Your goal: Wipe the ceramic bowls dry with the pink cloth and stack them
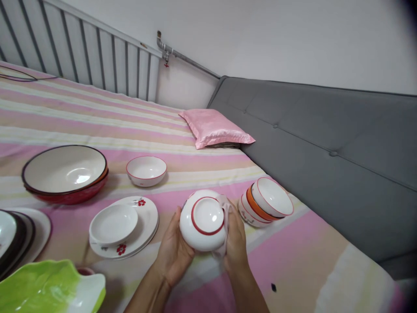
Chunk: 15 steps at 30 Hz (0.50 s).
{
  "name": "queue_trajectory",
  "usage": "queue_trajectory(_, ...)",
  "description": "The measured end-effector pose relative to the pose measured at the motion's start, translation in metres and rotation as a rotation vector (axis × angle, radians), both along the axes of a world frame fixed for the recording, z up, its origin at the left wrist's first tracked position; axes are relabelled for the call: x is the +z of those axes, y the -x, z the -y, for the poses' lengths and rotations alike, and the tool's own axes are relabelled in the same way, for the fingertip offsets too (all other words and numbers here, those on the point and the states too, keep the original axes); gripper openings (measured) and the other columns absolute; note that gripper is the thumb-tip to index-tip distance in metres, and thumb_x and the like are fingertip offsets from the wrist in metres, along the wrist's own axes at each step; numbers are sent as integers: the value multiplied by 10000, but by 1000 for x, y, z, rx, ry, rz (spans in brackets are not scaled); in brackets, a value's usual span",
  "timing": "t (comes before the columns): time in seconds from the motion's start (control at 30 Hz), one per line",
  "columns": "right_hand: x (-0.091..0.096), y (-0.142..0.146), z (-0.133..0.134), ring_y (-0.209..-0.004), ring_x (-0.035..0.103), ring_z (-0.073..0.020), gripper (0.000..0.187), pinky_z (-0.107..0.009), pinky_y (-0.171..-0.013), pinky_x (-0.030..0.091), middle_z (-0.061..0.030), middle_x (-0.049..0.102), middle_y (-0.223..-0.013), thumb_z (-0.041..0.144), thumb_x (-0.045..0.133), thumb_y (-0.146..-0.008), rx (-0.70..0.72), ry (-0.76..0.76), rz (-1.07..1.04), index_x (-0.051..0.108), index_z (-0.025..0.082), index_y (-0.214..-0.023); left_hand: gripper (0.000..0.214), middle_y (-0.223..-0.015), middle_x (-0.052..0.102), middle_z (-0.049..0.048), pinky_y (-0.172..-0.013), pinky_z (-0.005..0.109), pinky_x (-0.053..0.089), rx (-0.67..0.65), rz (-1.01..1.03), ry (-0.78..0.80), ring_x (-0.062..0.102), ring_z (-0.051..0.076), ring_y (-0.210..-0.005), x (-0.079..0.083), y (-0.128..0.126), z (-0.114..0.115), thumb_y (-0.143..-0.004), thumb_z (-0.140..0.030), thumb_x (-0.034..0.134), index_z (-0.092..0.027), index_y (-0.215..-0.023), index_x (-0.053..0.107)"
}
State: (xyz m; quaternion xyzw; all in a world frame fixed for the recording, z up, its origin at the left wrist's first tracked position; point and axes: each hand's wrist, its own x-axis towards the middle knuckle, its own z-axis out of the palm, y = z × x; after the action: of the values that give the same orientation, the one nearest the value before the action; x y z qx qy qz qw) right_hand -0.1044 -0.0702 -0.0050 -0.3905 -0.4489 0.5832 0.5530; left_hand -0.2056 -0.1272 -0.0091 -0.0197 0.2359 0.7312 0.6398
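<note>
A white bowl (208, 215) with a red ring round its foot is held up in front of me, its underside facing me. My left hand (176, 248) grips it from the left, fingers partly hidden behind it. On the right side, my right hand (236, 239) presses a pale pinkish cloth (224, 217) against the bowl's wall. Just right of that hand leans a stack of bowls (260, 204), white with red rims and an orange one among them. To the left, a small white dish (114, 224) rests on white plates (148, 217) with red flowers.
A red-rimmed white bowl (146, 171) stands alone beyond my hands. Large nested bowls (65, 174), stacked plates (41, 230) and a green leaf-shaped dish (48, 284) are at left. Farther off, a pink pillow (218, 128) lies by the grey headboard (312, 130) on the striped bedsheet (286, 269).
</note>
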Motion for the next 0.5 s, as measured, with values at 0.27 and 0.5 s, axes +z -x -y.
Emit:
queue_trajectory(0.27,-11,-8,-7,-1102,598,-229,473,-351,-951,461,-53,674,-1170,527,560,-855,220,63,-14,628,191,-1181,329,-1023,743,77,-887,337,549,48,-161,113,699,225,-945,1,3,-1,-864,-307,613,-170,-1160,655)
queue_trajectory(0.5,-5,-19,-9,-1022,622,-239,405,-363,-937,454,-66,697,-1098,492,570,-860,391,-9,55,671,187,-1108,324,-925,746,110,-806,328,560,-121,-273,58,699,221,-824,0,10,5,-820,-317,670,-132,-1085,684)
